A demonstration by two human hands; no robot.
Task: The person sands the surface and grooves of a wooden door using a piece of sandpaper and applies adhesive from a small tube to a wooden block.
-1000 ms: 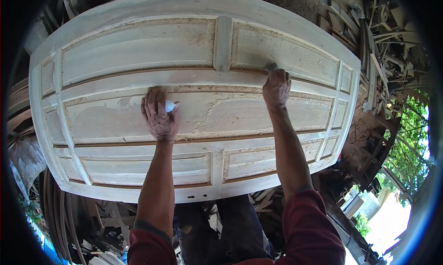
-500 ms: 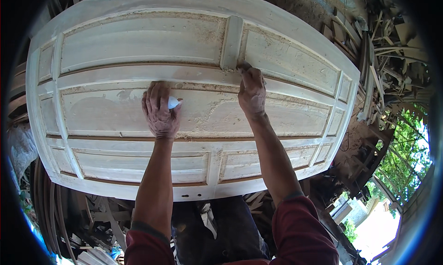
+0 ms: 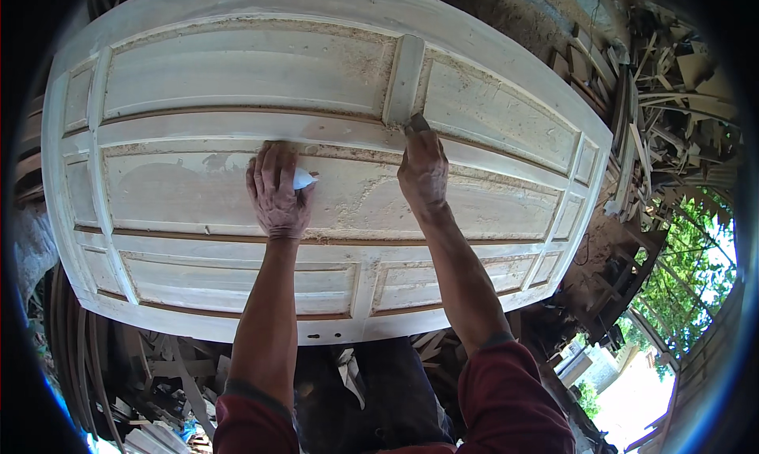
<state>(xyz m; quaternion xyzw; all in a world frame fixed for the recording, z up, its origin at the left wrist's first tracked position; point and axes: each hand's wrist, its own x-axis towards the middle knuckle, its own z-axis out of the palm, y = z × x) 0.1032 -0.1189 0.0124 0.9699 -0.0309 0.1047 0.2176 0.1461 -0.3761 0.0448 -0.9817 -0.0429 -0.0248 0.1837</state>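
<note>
A pale panelled wooden door (image 3: 229, 128) lies flat before me, with dust and shavings along its mouldings. My left hand (image 3: 278, 193) rests on the middle panel, curled round a smooth white object (image 3: 302, 178) that shows beside the thumb; its kind is mostly hidden. My right hand (image 3: 424, 169) is closed on a small dark flat piece (image 3: 418, 123), possibly a scraper or folded sandpaper. That piece touches the door at the lower end of the short upright bar (image 3: 405, 79), where it meets the long rail.
Piled wood scraps (image 3: 672, 98) lie on the ground to the right. Long thin strips (image 3: 75, 359) stand at the lower left, near a whitish plastic sheet (image 3: 33, 244). Two small holes pierce the door's near edge. Green foliage (image 3: 688, 272) shows beyond at the right.
My right hand has shifted slightly left and nearer to me, with its wrist turned and the dark piece more exposed. My left hand stays almost in place.
</note>
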